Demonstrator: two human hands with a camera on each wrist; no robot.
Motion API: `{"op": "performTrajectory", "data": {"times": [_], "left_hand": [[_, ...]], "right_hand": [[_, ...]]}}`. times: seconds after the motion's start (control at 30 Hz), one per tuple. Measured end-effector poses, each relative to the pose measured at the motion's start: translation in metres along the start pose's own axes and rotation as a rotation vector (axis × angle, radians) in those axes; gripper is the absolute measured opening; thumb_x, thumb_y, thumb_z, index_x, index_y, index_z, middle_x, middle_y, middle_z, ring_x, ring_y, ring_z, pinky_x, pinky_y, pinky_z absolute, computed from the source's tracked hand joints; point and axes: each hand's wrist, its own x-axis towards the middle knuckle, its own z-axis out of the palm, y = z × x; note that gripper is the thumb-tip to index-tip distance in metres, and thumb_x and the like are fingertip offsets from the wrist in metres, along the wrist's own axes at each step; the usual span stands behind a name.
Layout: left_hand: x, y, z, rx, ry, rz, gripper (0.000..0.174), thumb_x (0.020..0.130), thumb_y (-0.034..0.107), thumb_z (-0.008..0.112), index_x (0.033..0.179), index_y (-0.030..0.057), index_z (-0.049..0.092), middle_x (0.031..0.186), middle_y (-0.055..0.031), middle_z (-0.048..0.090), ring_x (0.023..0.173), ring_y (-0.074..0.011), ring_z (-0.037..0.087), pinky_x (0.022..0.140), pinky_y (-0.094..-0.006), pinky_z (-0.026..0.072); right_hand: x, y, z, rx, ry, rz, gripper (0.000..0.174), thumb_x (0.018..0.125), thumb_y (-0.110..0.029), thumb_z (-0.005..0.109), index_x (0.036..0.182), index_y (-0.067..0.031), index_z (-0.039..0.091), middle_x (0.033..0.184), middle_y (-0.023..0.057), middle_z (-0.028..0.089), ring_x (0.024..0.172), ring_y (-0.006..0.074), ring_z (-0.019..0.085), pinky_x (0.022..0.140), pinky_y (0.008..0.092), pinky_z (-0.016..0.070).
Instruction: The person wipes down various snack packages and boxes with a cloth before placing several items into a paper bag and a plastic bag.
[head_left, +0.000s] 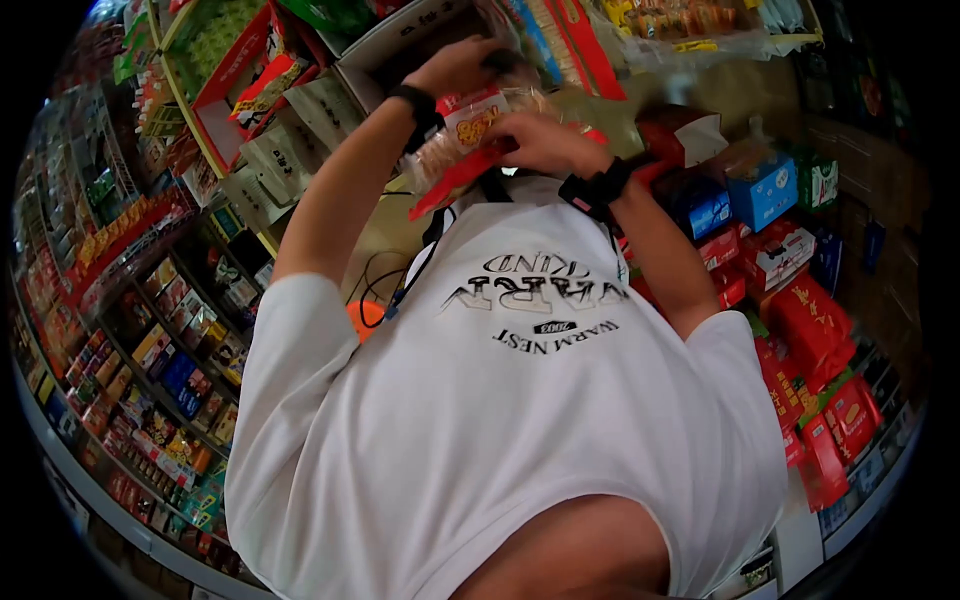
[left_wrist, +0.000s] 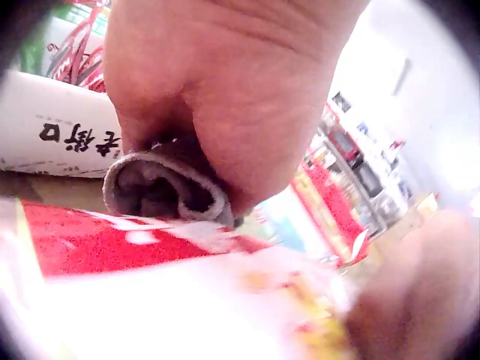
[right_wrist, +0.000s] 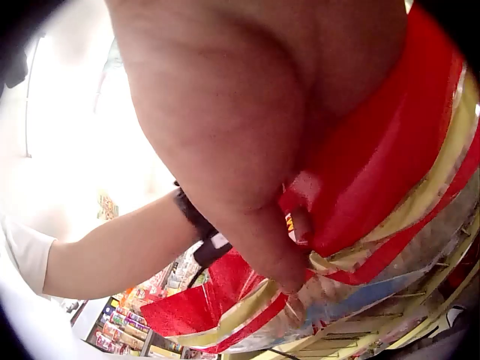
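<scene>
My left hand [head_left: 462, 66] grips a rolled grey cloth [left_wrist: 166, 187], whose coiled end sticks out of the fist in the left wrist view. In the head view this hand is over the far end of a clear snack packet [head_left: 440, 155] with a red edge and a red and yellow label. With thumb and finger, my right hand [head_left: 548, 145] pinches the packet by its red edge. The right wrist view shows that thumb [right_wrist: 274, 259] on the packet's crinkled red and clear film. The packet hangs tilted in front of my chest.
Beyond my left hand stands an open white carton [head_left: 400, 45] with dark lettering. Packaged goods fill shelves [head_left: 150, 350] on the left. Red gift boxes [head_left: 810, 330] and a blue box [head_left: 762, 190] are stacked on the right. Long packets [head_left: 565, 45] lie at the far side.
</scene>
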Motion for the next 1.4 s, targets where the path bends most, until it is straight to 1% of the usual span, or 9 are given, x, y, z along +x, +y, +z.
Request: {"op": "performTrajectory", "data": {"times": [0.07, 0.17, 0.2, 0.37, 0.47, 0.6, 0.8, 1.2, 1.4], "left_hand": [[-0.014, 0.025, -0.013, -0.329, -0.089, 0.078, 0.048, 0.083, 0.009, 0.067, 0.13, 0.0072, 0.057, 0.119, -0.0192, 0.064, 0.11, -0.0382, 0.061, 0.093, -0.0412, 0.0507], [-0.069, 0.058, -0.035, -0.229, -0.085, 0.027, 0.048, 0.081, 0.008, 0.069, 0.128, 0.0057, 0.058, 0.117, -0.0186, 0.064, 0.109, -0.0369, 0.061, 0.092, -0.0398, 0.0504], [-0.092, 0.066, -0.039, -0.288, -0.006, -0.204, 0.05, 0.081, 0.009, 0.069, 0.13, 0.0055, 0.057, 0.116, -0.0189, 0.063, 0.109, -0.0366, 0.061, 0.092, -0.039, 0.0502], [-0.169, 0.068, -0.076, -0.471, 0.14, -0.434, 0.044, 0.09, 0.014, 0.067, 0.131, 0.0058, 0.055, 0.112, -0.0172, 0.066, 0.102, -0.0272, 0.064, 0.091, -0.0358, 0.0491], [-0.201, 0.041, -0.066, -0.395, 0.229, -0.556, 0.042, 0.088, 0.018, 0.068, 0.127, 0.0066, 0.057, 0.11, -0.0203, 0.067, 0.1, -0.036, 0.065, 0.087, -0.0393, 0.0499], [-0.231, 0.022, -0.065, -0.208, 0.52, -0.618, 0.042, 0.087, 0.02, 0.068, 0.127, 0.0071, 0.06, 0.11, -0.0189, 0.067, 0.103, -0.0358, 0.065, 0.087, -0.0397, 0.0509], [-0.282, 0.026, -0.083, -0.373, 0.744, -0.656, 0.041, 0.089, 0.018, 0.066, 0.128, 0.0085, 0.06, 0.112, -0.0165, 0.067, 0.101, -0.0318, 0.067, 0.086, -0.0416, 0.0522], [-0.325, 0.01, -0.042, -0.458, 0.657, -0.61, 0.04, 0.088, 0.015, 0.064, 0.126, 0.0048, 0.059, 0.109, -0.015, 0.066, 0.098, -0.023, 0.064, 0.086, -0.0344, 0.05], [-0.33, 0.007, -0.043, -0.473, 0.639, -0.655, 0.039, 0.088, 0.016, 0.065, 0.125, 0.0056, 0.061, 0.111, -0.0158, 0.066, 0.098, -0.0289, 0.066, 0.086, -0.0382, 0.0511]], "right_hand": [[0.001, -0.005, -0.005, 0.049, -0.108, 0.1, 0.033, 0.083, -0.014, 0.071, 0.112, 0.0014, 0.067, 0.105, 0.0155, 0.068, 0.099, 0.0287, 0.065, 0.085, 0.0366, 0.0513], [0.004, -0.013, -0.012, 0.027, -0.047, 0.06, 0.033, 0.082, -0.013, 0.071, 0.112, 0.0014, 0.067, 0.105, 0.0159, 0.069, 0.096, 0.0304, 0.065, 0.084, 0.0374, 0.0513], [0.008, -0.017, -0.013, 0.021, -0.057, 0.048, 0.033, 0.082, -0.013, 0.071, 0.112, 0.0014, 0.067, 0.105, 0.0159, 0.069, 0.096, 0.0304, 0.065, 0.084, 0.0374, 0.0513], [0.031, -0.014, -0.011, -0.149, 0.04, -0.077, 0.029, 0.08, -0.009, 0.071, 0.108, 0.0, 0.068, 0.098, 0.0155, 0.069, 0.088, 0.0296, 0.067, 0.079, 0.0378, 0.0519], [0.055, -0.031, -0.026, -0.388, 0.05, -0.138, 0.018, 0.08, -0.012, 0.07, 0.097, -0.0045, 0.069, 0.092, 0.0129, 0.069, 0.086, 0.0316, 0.067, 0.077, 0.0393, 0.0523], [0.078, -0.044, -0.034, -0.351, 0.185, -0.031, 0.012, 0.08, -0.009, 0.068, 0.093, -0.0078, 0.069, 0.087, 0.0116, 0.068, 0.082, 0.0303, 0.066, 0.072, 0.0393, 0.0526], [0.107, -0.035, -0.047, -0.295, 0.32, 0.048, 0.013, 0.083, -0.012, 0.066, 0.095, -0.0067, 0.066, 0.085, 0.0118, 0.069, 0.083, 0.0299, 0.067, 0.071, 0.04, 0.0517], [0.116, 0.02, -0.057, -0.415, 0.473, 0.179, 0.03, 0.09, -0.014, 0.057, 0.118, -0.0021, 0.059, 0.102, 0.0198, 0.068, 0.096, 0.0388, 0.065, 0.082, 0.0447, 0.0503], [0.104, -0.011, -0.057, -0.165, 0.312, 0.045, 0.026, 0.093, -0.009, 0.057, 0.118, -0.0012, 0.055, 0.097, 0.0132, 0.064, 0.089, 0.0252, 0.062, 0.083, 0.0372, 0.0477]]}}
